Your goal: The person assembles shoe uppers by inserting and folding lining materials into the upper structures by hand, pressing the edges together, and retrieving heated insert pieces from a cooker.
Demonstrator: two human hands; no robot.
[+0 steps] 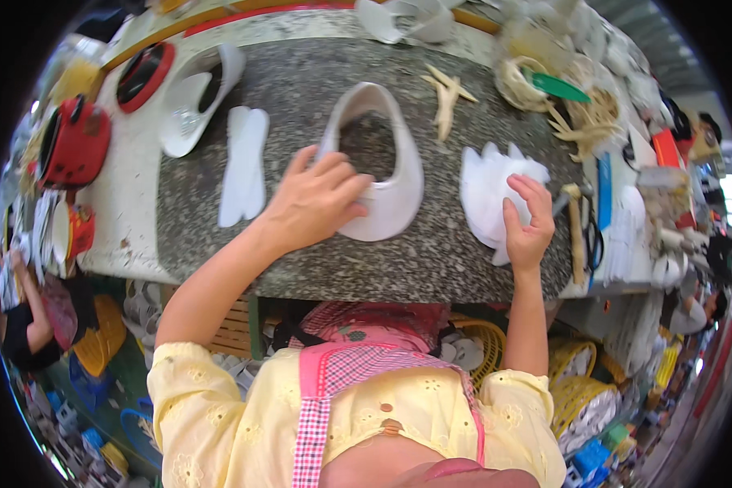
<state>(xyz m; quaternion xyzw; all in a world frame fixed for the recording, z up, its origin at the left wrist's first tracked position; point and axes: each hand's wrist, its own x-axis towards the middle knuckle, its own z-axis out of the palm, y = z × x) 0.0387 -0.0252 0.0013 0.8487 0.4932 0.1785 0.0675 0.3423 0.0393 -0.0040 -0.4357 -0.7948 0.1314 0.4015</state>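
A white shoe upper [399, 200] lies on the dark speckled slab [325, 268] in front of me, its oval opening facing up. My left hand [321, 199] is at its lower left side, fingers curled over the edge. The thumb and fingertips rest around the upper's rim. On the right, my right hand [529, 221] hovers over or touches a fanned stack of white insole-shaped pieces [484, 195], thumb and fingers apart. Whether it touches the stack is unclear. Left of the upper lie two overlapping white strip-like pieces [242, 163].
Pale finger-shaped scraps [446, 98] lie beyond the upper. At right are a hammer [576, 232], black-handled scissors [595, 244] and a green tool [559, 86]. A red container [77, 142] and another white upper [199, 102] stand left. Yellow baskets [581, 398] sit below. Another person's arm [32, 301] shows far left.
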